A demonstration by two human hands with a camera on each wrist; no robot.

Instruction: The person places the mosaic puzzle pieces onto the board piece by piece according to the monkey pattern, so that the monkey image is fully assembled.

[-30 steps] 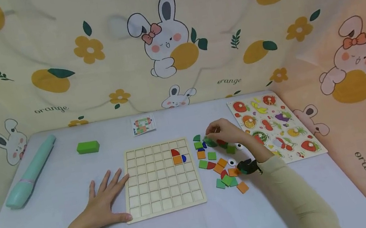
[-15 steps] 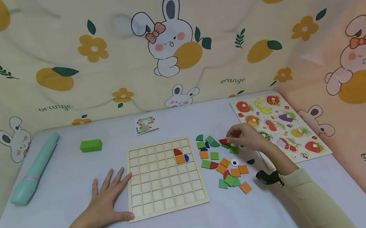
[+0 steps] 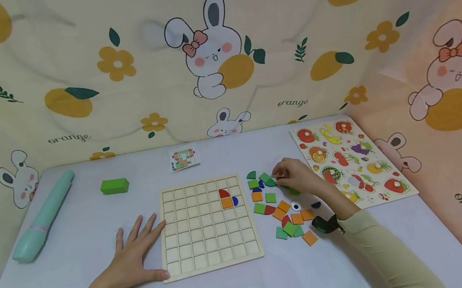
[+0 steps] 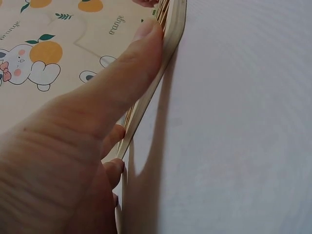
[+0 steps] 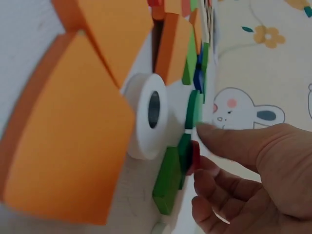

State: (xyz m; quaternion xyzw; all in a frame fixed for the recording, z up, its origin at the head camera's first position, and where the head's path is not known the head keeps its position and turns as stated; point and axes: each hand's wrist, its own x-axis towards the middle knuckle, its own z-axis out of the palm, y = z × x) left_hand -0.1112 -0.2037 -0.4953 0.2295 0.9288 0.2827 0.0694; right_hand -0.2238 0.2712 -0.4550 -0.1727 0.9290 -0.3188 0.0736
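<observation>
A wooden grid board [image 3: 203, 243] lies in the middle of the table, with a red quarter-round [image 3: 224, 193], an orange square [image 3: 227, 202] and a blue half-round [image 3: 235, 201] in its cells. My left hand [image 3: 128, 260] is spread at the board's left side; its thumb rests on the near corner, and its fingertips touch the left edge. Over the far end of the loose pieces is my right hand [image 3: 298, 176], thumb and fingers apart. In the right wrist view its thumb tip is right at a green piece [image 5: 194, 109], its fingertips at a red piece [image 5: 195, 155].
Loose green, orange, red and blue pieces and a white eye disc [image 3: 296, 206] lie right of the board. Beyond them is a fruit picture board [image 3: 377, 180]. Farther back are a pattern card [image 3: 184, 158], a green block [image 3: 115, 186] and a teal pouch [image 3: 46, 215].
My right hand has moved right, away from a dark green piece, then slightly back left over the red piece, which is now hidden in the head view. My left hand stays on the board's edge.
</observation>
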